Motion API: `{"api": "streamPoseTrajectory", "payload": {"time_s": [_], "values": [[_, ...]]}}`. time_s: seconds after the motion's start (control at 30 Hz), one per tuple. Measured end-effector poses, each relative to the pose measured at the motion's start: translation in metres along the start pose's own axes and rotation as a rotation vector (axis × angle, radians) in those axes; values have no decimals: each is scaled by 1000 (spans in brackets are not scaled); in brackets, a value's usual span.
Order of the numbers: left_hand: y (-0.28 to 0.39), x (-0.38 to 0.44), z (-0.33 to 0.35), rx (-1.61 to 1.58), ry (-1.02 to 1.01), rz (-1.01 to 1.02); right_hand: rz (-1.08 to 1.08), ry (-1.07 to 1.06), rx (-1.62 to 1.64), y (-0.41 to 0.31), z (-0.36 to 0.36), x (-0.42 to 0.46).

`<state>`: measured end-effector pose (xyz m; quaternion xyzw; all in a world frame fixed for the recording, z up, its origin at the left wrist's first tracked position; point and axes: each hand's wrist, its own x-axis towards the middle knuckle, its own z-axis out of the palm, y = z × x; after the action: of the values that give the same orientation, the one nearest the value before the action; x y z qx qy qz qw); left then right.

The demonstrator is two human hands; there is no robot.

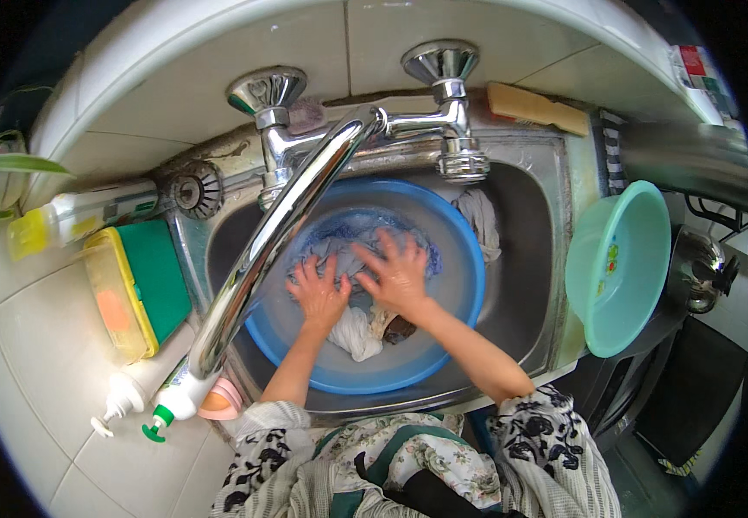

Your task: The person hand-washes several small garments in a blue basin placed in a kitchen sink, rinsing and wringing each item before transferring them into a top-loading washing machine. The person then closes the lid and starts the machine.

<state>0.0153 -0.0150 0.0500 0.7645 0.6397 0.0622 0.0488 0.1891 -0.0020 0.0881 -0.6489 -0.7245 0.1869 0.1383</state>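
Note:
A round blue plastic basin [364,383] holding cloudy water stands in the steel sink [529,272]. Both my hands are in it, fingers spread over wet bluish-grey cloth [335,249]. My left hand [319,291] touches the near left edge of the cloth, and my right hand [396,269] lies on its right part. Neither plainly grips it. Nearer to me, a bunched white cloth [355,333] and a small brown cloth [400,329] lie in the basin. Behind the basin's right rim, a greyish cloth [478,223] rests in the sink.
The chrome spout [283,239] slants over the basin's left side. Left are a yellow-rimmed container [118,298], a sink strainer [196,191] and a green-topped pump bottle [183,392]. Right stands a mint-green basin [633,278]; a yellowish block [532,109] lies behind the sink.

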Motion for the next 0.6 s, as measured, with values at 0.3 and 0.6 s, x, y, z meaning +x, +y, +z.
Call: {"api": "streamPoseTrajectory", "payload": {"time_s": [0.3,0.6], "values": [[-17,60,35,-159,-406,60,-325,-361,-30,57,123,41],[-11,88,-30,-530,-312,-416,175,-248,515,22,-14,89]]}}
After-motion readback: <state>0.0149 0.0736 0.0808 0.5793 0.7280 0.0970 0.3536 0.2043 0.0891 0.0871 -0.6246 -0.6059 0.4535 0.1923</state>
